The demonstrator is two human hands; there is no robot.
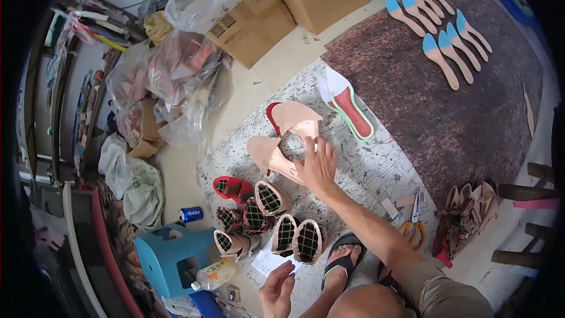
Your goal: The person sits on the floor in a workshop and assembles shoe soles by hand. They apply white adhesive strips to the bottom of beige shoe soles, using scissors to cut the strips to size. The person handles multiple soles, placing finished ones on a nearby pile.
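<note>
the beige shoes (263,152) lie side by side on the speckled white sheet (376,168), right at the fingertips of the right hand (319,169); its fingers reach the far shoe and its thumb the near one, set apart, though i cannot tell whether they pinch. a red piece (272,119) shows beside the far shoe. the left hand (276,291) is loosely bent, holding nothing visible, near the checkered-lined shoes (308,241).

clear plastic bags (179,68) hold pinkish material; a cardboard box (250,26) has plastic draped over its top. a clear bottle (215,274) lies against the blue stool (154,254).

the sheet meets the brown mat (435,123) along a slanting edge to the right, and a speckled stretch runs between that edge and the right hand, with the green-edged sole (355,115) farther up.
</note>
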